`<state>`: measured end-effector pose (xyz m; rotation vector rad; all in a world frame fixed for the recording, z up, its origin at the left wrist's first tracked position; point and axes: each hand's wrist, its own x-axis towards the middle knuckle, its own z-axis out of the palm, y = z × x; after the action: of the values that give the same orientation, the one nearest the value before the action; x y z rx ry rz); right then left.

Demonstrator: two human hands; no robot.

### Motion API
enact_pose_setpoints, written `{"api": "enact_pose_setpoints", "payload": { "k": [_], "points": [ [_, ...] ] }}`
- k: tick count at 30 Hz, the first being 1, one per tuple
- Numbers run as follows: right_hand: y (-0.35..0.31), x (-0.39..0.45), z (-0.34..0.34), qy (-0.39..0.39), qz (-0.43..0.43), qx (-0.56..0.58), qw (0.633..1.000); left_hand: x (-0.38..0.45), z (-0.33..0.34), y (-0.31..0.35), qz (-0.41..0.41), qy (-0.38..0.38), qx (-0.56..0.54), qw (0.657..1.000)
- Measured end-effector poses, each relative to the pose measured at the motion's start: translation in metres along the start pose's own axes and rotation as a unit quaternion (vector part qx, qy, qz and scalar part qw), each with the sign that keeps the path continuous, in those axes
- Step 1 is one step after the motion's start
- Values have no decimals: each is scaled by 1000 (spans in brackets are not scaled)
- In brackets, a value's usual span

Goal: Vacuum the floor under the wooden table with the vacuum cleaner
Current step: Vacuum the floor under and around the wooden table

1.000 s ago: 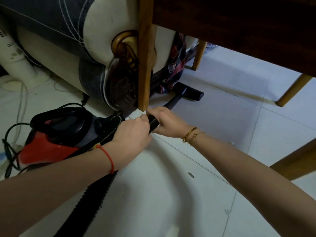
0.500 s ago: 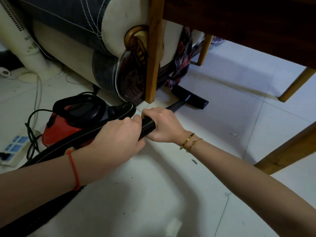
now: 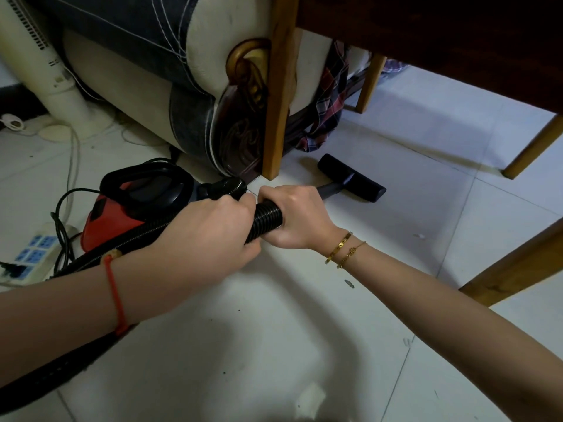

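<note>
My left hand point(image 3: 202, 239) and my right hand point(image 3: 294, 217) both grip the black ribbed vacuum hose point(image 3: 266, 219), left behind right. The hose runs back under my left arm. Its black floor nozzle point(image 3: 353, 181) rests flat on the white tiled floor point(image 3: 411, 208) under the dark wooden table point(image 3: 441, 35), just past the near left table leg point(image 3: 278, 95). The red and black vacuum cleaner body point(image 3: 134, 205) sits on the floor to the left of my hands.
A sofa arm point(image 3: 170, 68) with a carved end stands close behind the table leg, plaid cloth point(image 3: 326, 111) hanging beside it. A white fan base point(image 3: 58, 86), a power strip point(image 3: 33, 254) and cables lie left. More wooden legs point(image 3: 530, 150) stand right. Small scraps point(image 3: 349, 283) dot the floor.
The nozzle has slid out from beside the sofa, toward me and to the right, over the floor under the table. Both hands keep their grip on the hose.
</note>
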<state>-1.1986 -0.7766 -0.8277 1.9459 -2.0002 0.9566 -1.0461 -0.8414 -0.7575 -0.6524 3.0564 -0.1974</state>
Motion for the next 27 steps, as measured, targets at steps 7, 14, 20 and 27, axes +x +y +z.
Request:
{"api": "enact_pose_setpoints", "payload": {
  "k": [7, 14, 20, 27],
  "points": [
    [38, -10, -3, -13, 50, -47, 998, 34, 6, 18, 30, 8, -4, 1000],
    [90, -20, -10, -27, 111, -66, 991, 89, 24, 43, 55, 2, -23, 998],
    [147, -32, -22, -33, 161, -63, 984, 143, 39, 78, 80, 10, -14, 997],
    [214, -47, -44, -29, 192, -46, 980, 205, 50, 124, 100, 13, 1, 995]
  ]
}}
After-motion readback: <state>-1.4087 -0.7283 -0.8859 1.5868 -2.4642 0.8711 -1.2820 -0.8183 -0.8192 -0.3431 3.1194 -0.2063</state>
